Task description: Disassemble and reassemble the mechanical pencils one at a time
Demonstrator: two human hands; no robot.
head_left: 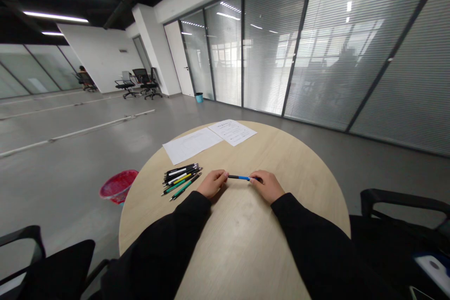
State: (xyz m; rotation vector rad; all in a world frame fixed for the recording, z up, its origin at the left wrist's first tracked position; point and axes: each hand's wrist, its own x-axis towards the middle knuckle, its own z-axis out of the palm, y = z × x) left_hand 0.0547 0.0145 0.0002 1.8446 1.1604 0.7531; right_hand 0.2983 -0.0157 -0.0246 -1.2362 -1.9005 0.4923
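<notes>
A slim blue-and-black ballpoint pen (pixel 240 177) was located near the centre of the round table, toward its far half. Its long axis ran almost straight across the person's front, from left to right, with a slight fall toward the right end.

The left hand (pixel 212 183) and right hand (pixel 267 186) were apart, one at each end of the pen. The fingertips of each appeared to pinch their end, with the right fingers (pixel 256 177) covering the black end. Neither hand was clearly nearer to the pen's middle.

A loose group of black, yellow-banded and green ballpoint pens (pixel 181 181) lay just beside the left hand, on the left side of the table. All were angled roughly toward the hand. The right hand had no such group beside it.

Two white printed paper sheets, a left sheet (pixel 191 145) and a right sheet (pixel 232 132), lay side by side along the far edge. The right sheet reached the far rim.

Both forearms, in black sleeves (pixel 158 248), rested across the near edge of the pale wood-grain round table (pixel 298 164). A red plastic wastebasket (pixel 118 186) stood on the grey floor off the left edge.
</notes>
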